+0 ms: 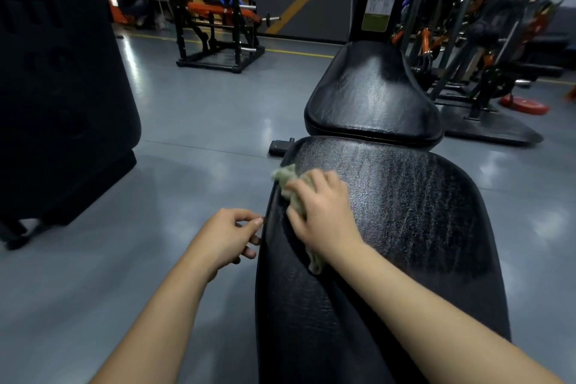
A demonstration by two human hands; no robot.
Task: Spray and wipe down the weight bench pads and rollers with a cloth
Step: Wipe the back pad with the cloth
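While both bare forearms reach in from the bottom of the view, the left hand (229, 235) hangs just beside the left edge of the long black back pad (405, 227), fingers loosely curled and holding nothing, fingertips about touching the pad's side. The right hand (324, 212) lies palm down on the pad's upper left part, fingers pressed flat on a pale green cloth (288, 181) that bunches out ahead of the fingers and trails under the wrist. Beyond the pad sits the smaller black seat pad (374, 93), glossy. Farther off, across the grey floor (202, 121), stands a black and orange bench rack (218, 31).
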